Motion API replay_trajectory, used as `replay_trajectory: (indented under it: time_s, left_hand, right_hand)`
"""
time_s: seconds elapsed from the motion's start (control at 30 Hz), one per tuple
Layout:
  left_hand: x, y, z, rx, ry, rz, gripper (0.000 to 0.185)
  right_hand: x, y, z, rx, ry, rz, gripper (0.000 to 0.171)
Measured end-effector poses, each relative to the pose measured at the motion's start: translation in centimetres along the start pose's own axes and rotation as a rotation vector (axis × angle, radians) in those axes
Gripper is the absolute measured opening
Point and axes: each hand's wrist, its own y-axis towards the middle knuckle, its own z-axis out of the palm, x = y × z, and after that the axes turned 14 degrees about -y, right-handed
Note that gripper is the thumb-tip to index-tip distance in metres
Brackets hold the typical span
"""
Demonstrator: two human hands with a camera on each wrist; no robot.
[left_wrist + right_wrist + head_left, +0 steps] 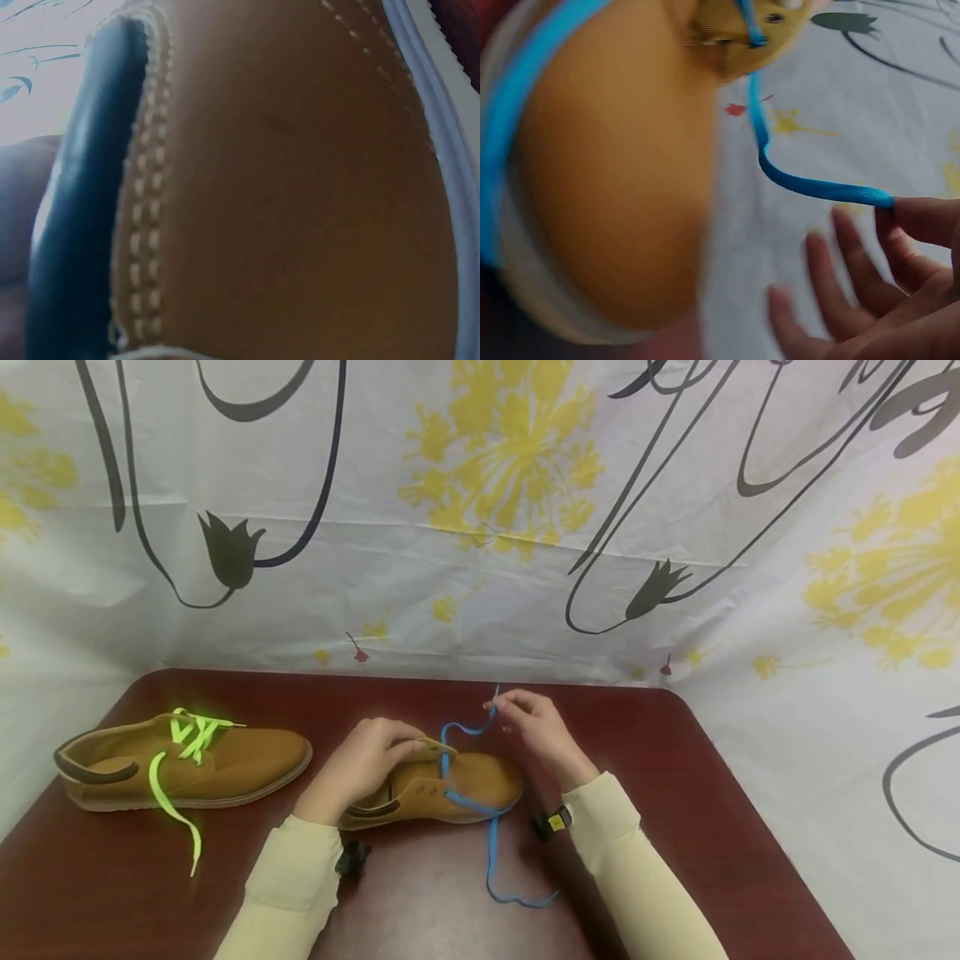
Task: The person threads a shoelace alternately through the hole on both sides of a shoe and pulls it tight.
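Lacing goes best, I judge, with the tan shoe (pixel 450 785) at the table's middle pinned as it is by the left hand (pixel 367 764), fingers curled over its eyelet flap, while the right hand (pixel 536 722) pinches the blue lace (pixel 491 827) near its tip and draws it taut. Around them lie a dark red table (pixel 712 827), a flowered white backdrop cloth (pixel 480 510), and at far left a second shoe (pixel 180 760) with a neon green lace (pixel 168 797).

We see bare table (pixel 697 793) right of the right hand (pixel 536 731) and along the near edge; to the left, the second shoe (pixel 180 764) and its green lace (pixel 168 797) block the way, and the curtain (pixel 480 527) closes off the back
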Motion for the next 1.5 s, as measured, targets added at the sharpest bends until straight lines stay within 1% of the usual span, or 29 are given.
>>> replay_trajectory:
  time_s: [0.03, 0.13, 0.27, 0.3, 0.37, 0.43, 0.5, 0.63, 0.73, 0.8, 0.87, 1.03, 1.1, 1.17, 1.27, 1.33, 1.43, 1.5]
  left_hand:
    - [0.1, 0.0, -0.1, 0.005, -0.003, 0.004, 0.02]
    - [0.1, 0.0, -0.1, 0.011, -0.016, 0.009, 0.02]
    - [0.1, -0.1, -0.2, 0.012, -0.046, 0.014, 0.021]
    - [0.1, -0.2, -0.2, 0.011, -0.057, 0.01, 0.021]
    - [0.1, -0.2, -0.2, 0.01, -0.071, 0.008, 0.021]
    - [0.1, -0.2, -0.2, 0.01, -0.081, -0.001, 0.021]
    - [0.1, -0.1, -0.2, 0.012, -0.081, -0.002, 0.021]
    - [0.0, 0.0, -0.2, 0.012, -0.09, -0.007, 0.022]
    - [-0.1, -0.1, -0.2, 0.009, -0.099, -0.008, 0.022]
    - [-0.2, -0.1, -0.3, 0.006, -0.103, -0.013, 0.023]
    - [-0.3, -0.2, -0.4, 0.006, -0.103, -0.008, 0.023]
    - [-0.5, -0.3, -0.6, -0.004, -0.112, 0.008, 0.022]
    - [-0.5, -0.3, -0.7, -0.006, -0.114, 0.008, 0.022]
    - [-0.4, -0.3, -0.7, -0.002, -0.12, 0.003, 0.023]
    - [-0.4, -0.3, -0.6, 0.009, -0.125, 0.003, 0.023]
    - [-0.4, -0.3, -0.6, 0.011, -0.129, 0.002, 0.023]
    - [-0.3, -0.3, -0.6, 0.007, -0.128, 0.004, 0.022]
    - [-0.3, -0.3, -0.6, -0.001, -0.127, 0.003, 0.022]
  right_hand:
    - [-0.7, -0.1, 0.1, 0.027, 0.011, 0.039, 0.031]
    - [-2.9, -0.4, 0.4, 0.136, 0.111, 0.114, 0.026]
    - [-5.0, -0.8, 1.0, 0.279, 0.223, 0.163, 0.017]
    - [-5.3, -0.9, 1.1, 0.309, 0.221, 0.17, 0.016]
    - [-5.8, -1.0, 1.4, 0.344, 0.206, 0.18, 0.017]
    - [-6.0, -1.2, 1.6, 0.364, 0.197, 0.183, 0.018]
    - [-6.1, -1.2, 1.7, 0.364, 0.17, 0.183, 0.019]
    - [-6.2, -1.4, 1.8, 0.339, 0.144, 0.177, 0.02]
    - [-6.3, -1.4, 1.8, 0.311, 0.166, 0.184, 0.02]
    - [-6.5, -1.4, 1.9, 0.318, 0.227, 0.191, 0.019]
    - [-6.7, -1.4, 2.0, 0.345, 0.326, 0.195, 0.018]
    - [-7.2, -1.5, 2.4, 0.491, 0.636, 0.201, 0.017]
    - [-7.3, -1.7, 2.4, 0.535, 0.714, 0.21, 0.016]
    - [-7.3, -1.9, 2.5, 0.558, 0.756, 0.216, 0.016]
    - [-7.3, -2.1, 2.6, 0.537, 0.736, 0.242, 0.018]
    - [-7.3, -2.1, 2.6, 0.511, 0.671, 0.254, 0.023]
    - [-7.2, -2.0, 2.3, 0.448, 0.502, 0.239, 0.03]
    - [-7.0, -1.9, 2.1, 0.414, 0.386, 0.203, 0.029]
